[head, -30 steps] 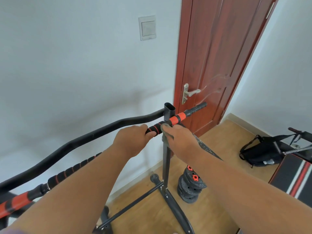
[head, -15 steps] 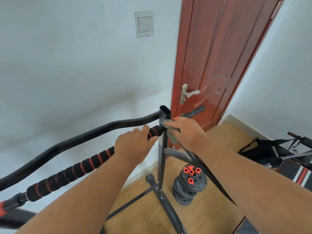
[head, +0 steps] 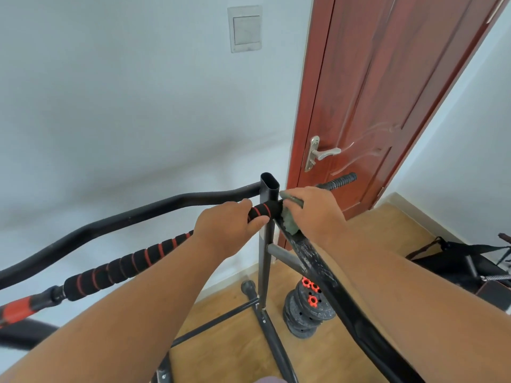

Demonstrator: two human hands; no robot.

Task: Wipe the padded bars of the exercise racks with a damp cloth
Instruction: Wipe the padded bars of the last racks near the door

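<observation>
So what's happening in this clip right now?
A person is wiping down an exercise rack. The left hand grips the black-and-red padded bar just left of the rack's upright post. The right hand presses a grey-green cloth against the bar on the post's other side. Weight plates sit stacked on the wooden floor below.

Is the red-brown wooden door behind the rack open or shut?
Shut. The red-brown wooden door lies flush in its frame, no gap showing, and its silver lever handle sits level.
</observation>
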